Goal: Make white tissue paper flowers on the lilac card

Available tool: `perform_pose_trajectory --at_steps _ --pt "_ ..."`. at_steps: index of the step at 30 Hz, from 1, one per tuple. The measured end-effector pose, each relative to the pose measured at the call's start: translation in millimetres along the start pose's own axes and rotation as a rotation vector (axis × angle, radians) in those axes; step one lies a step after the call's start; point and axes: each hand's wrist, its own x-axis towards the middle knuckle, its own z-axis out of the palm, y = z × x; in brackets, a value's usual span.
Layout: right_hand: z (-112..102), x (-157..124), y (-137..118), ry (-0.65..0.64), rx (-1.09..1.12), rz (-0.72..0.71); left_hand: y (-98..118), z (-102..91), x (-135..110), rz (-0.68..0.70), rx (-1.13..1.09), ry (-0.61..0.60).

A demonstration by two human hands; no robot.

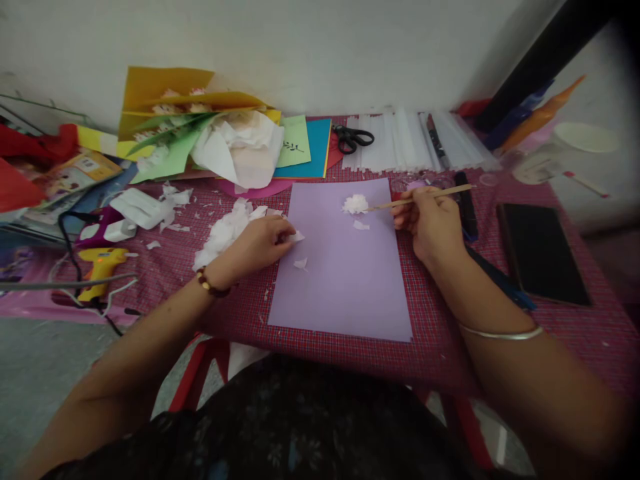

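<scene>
My right hand (pixel 425 223) grips a thin wooden stick (pixel 453 191) that runs from right to left over the purple paper sheet (pixel 345 287). At the stick's left end is a white ruffled paper flower (pixel 355 204). My left hand (pixel 257 243) has its fingers pinched together at the sheet's left edge, with a small white paper piece (pixel 297 236) at the fingertips. Beside that hand spreads a heap of torn white paper (pixel 223 230). Two more scraps lie on the sheet, one a white paper scrap (pixel 301 265) near my left hand.
On the left are a yellow glue gun (pixel 100 270) with cords and a white plug adapter (pixel 137 207). Along the wall lie a wrapped bouquet (pixel 200 133), black scissors (pixel 353 138) and clear glue sticks (pixel 395 143). A dark flat rectangular object (pixel 543 253) is at right.
</scene>
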Motion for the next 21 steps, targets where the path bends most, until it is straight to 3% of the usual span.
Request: perform_pose_trajectory --at_steps 4,12,19,21 --pt "0 -1 0 -0.015 -0.003 -0.007 -4 7.7 3 -0.022 -0.006 0.037" --pt "-1 0 2 -0.032 -0.016 -0.012 -17 16.2 8 -0.211 -0.299 0.133" --pt "0 1 5 -0.035 -0.024 -0.030 -20 3.6 7 -0.247 -0.522 -0.054" --pt "0 1 5 -0.043 -0.026 -0.028 -19 2.3 8 -0.268 -0.550 -0.050"
